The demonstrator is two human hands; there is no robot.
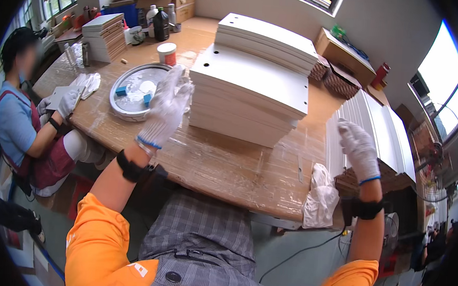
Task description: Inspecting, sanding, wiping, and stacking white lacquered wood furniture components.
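My left hand (167,105), in a white knit glove, is raised beside the large stack of white panels (243,86). Its fingers are apart and hold nothing. Behind it on the table is a round tub lid or shallow pan (115,103) with blue blocks (121,91) and whitish residue in it. My right hand (355,145), also gloved, is in front of another group of white panels (379,126) on the right. Its fingers are curled in; whether anything is between them is hidden. The large stack has dark round holes near the panel ends.
A white cloth (321,196) hangs over the table's front edge. A white tub (167,54) and dark bottle (161,24) stand farther back. At left, a seated co-worker (18,114) holds a small panel (63,97). A cable (298,252) hangs below the table.
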